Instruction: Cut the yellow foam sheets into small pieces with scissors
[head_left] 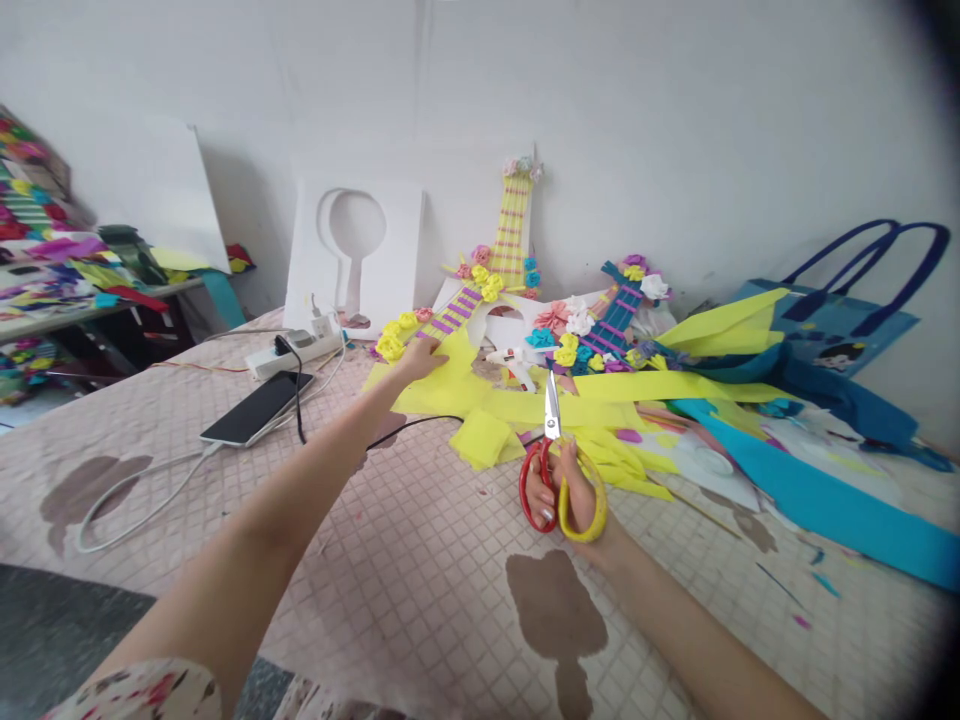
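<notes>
My right hand (570, 490) is closed around a pair of scissors (553, 410) with one red and one yellow handle loop. The blades point up and away, pressed together. My left hand (424, 358) reaches far across the table, thumb apart from the fingers, at the edge of yellow crepe paper (442, 395). Just beyond it lies a woven yellow and purple strip piece (454, 312) with yellow paper flowers (391, 342). A white glue gun (517, 365) rests between the hands, and a folded yellow crepe piece (487, 440) lies nearer me.
At left are a phone (256, 408) on a white cable and a power strip (296, 352). A white board with a cutout (300, 250) leans on the wall. Blue crepe strips (817, 500) and a blue bag (847, 325) occupy the right. Paper scraps lie about.
</notes>
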